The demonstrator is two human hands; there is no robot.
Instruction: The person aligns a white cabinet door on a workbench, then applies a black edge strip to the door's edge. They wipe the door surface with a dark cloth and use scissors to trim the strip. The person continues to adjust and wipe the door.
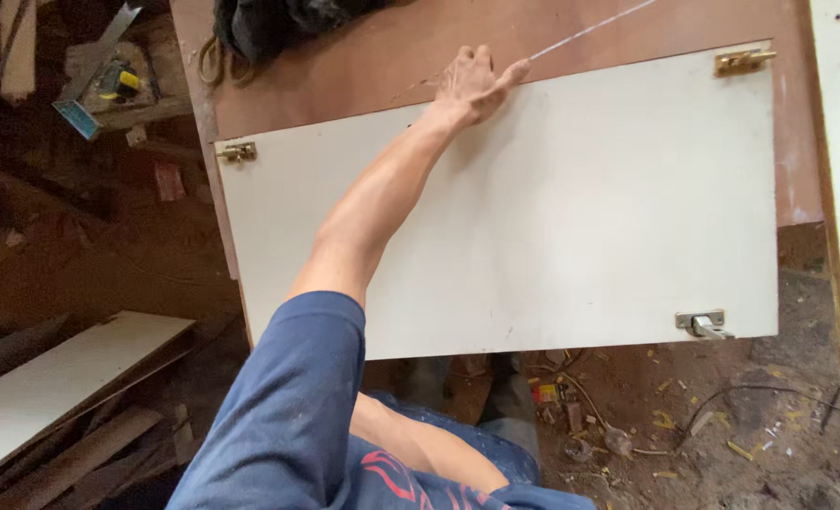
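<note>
A white rectangular panel [571,217] lies flat on a brown plywood sheet [363,66]. My left hand [470,87] reaches to the panel's far edge, fingers curled over it and thumb stretched to the right along the edge. Brass hinges sit at the far right corner [745,61] and the left corner [238,151]. A silver fitting [702,324] is fixed near the front right corner. A bare forearm [429,449] crosses below my blue sleeve; its hand is hidden, so my right hand is out of sight.
A dark bag [278,24] lies on the plywood at the top. A metal square [94,71] and a yellow tape measure [122,81] rest at the upper left. A white board [51,378] and planks lie lower left. Cables and scraps [628,416] litter the floor.
</note>
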